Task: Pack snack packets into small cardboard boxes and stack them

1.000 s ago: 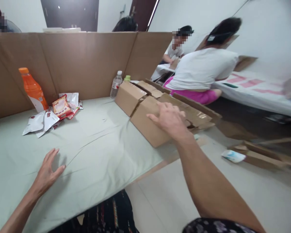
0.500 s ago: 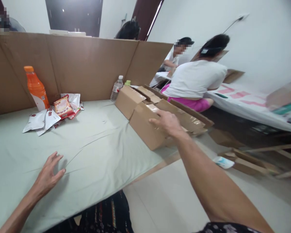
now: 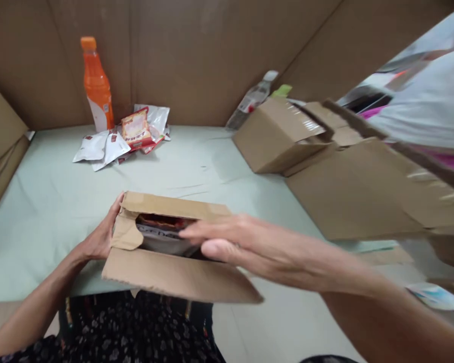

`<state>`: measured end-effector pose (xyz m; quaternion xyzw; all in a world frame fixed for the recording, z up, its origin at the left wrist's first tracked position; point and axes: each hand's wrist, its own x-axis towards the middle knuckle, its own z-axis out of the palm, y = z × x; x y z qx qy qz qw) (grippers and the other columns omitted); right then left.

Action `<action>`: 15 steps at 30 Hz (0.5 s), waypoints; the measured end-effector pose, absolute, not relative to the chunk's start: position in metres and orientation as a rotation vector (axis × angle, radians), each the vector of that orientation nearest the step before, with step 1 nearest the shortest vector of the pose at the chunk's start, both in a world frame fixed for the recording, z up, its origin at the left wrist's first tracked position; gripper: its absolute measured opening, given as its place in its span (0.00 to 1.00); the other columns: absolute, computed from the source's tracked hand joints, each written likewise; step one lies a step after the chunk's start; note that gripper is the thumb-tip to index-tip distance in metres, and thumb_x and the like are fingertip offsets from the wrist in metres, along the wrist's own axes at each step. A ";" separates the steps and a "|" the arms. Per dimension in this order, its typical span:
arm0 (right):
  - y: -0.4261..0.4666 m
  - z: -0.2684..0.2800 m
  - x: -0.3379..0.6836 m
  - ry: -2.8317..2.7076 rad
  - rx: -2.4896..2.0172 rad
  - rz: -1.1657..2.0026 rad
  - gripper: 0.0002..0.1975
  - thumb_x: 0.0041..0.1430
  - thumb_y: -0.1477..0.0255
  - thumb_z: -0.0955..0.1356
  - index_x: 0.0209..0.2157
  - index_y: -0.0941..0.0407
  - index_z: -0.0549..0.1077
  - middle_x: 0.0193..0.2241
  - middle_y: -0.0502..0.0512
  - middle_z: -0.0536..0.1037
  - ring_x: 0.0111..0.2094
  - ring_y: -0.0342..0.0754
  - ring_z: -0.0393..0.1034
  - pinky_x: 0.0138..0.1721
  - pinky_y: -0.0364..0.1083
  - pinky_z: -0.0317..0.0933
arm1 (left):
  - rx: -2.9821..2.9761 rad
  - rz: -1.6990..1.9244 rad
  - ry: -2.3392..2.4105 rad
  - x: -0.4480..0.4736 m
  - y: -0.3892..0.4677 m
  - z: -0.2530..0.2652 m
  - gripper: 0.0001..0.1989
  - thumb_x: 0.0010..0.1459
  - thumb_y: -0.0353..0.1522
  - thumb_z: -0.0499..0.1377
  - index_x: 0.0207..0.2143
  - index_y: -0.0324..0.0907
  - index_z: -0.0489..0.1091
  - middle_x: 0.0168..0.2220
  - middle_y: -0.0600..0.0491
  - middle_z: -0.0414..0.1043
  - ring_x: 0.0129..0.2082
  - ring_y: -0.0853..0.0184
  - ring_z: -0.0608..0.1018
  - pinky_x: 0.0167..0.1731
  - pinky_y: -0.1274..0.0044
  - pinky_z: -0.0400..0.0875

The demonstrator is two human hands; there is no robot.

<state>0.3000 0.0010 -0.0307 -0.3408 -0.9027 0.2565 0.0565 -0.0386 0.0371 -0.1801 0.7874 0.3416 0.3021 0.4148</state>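
Observation:
A small cardboard box (image 3: 174, 205) is in front of me at the near edge of the table, its top flaps folded out. Inside it lie dark and grey packets (image 3: 162, 241) with print I cannot read. My left hand (image 3: 105, 233) grips the box's left end, some of its fingers hidden behind the cardboard. Over the right part of the opening, my right hand (image 3: 238, 242) reaches with stretched fingers, slightly blurred; its fingertips are at the packets, and whether they touch is unclear.
Several bagged snacks (image 3: 136, 132) lie beside an upright orange bottle (image 3: 98, 91). To the right stand more cardboard boxes (image 3: 348, 186) and a leaning clear bottle (image 3: 251, 102). A tall cardboard screen (image 3: 196, 55) closes off the back. A person in a white shirt (image 3: 431, 101) sits beyond.
My view has swung down and left. My right hand has left the boxes on the right; the small open box is now in front of me, held by my left hand.

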 end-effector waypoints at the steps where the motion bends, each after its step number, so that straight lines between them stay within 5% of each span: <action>1: 0.006 -0.033 0.301 -2.756 -1.042 0.746 0.23 0.76 0.61 0.59 0.62 0.53 0.74 0.58 0.58 0.80 0.59 0.53 0.74 0.57 0.50 0.68 | 1.962 0.764 0.860 -0.042 0.035 -0.182 0.66 0.50 0.58 0.70 0.77 0.53 0.32 0.78 0.42 0.37 0.76 0.37 0.48 0.72 0.44 0.46; 5: 0.021 -0.049 0.294 -2.887 -1.086 0.448 0.32 0.69 0.64 0.67 0.71 0.58 0.62 0.69 0.65 0.66 0.68 0.61 0.63 0.65 0.59 0.62 | 1.906 0.818 0.826 -0.046 0.029 -0.193 0.66 0.49 0.53 0.73 0.77 0.55 0.33 0.78 0.41 0.39 0.75 0.35 0.51 0.71 0.42 0.45; 8: 0.026 -0.061 0.271 -2.969 -1.153 0.316 0.35 0.63 0.67 0.71 0.69 0.60 0.64 0.61 0.69 0.75 0.59 0.63 0.70 0.59 0.60 0.65 | 1.882 0.837 0.794 -0.042 0.028 -0.197 0.65 0.50 0.51 0.74 0.77 0.56 0.33 0.77 0.42 0.41 0.74 0.36 0.53 0.71 0.43 0.48; 12: 0.031 -0.074 0.245 -3.044 -1.199 0.241 0.14 0.67 0.78 0.65 0.47 0.60 0.81 0.40 0.64 0.82 0.44 0.55 0.76 0.47 0.52 0.68 | 1.922 0.893 0.769 -0.037 0.029 -0.195 0.67 0.50 0.51 0.74 0.77 0.55 0.31 0.77 0.42 0.44 0.74 0.37 0.55 0.71 0.45 0.51; 15: 0.031 -0.062 0.251 -2.945 -1.041 0.232 0.16 0.65 0.83 0.62 0.33 0.58 0.80 0.31 0.59 0.81 0.34 0.50 0.74 0.39 0.48 0.67 | 2.051 0.916 0.830 -0.038 0.028 -0.191 0.67 0.50 0.51 0.74 0.77 0.52 0.32 0.77 0.41 0.44 0.74 0.40 0.57 0.70 0.49 0.56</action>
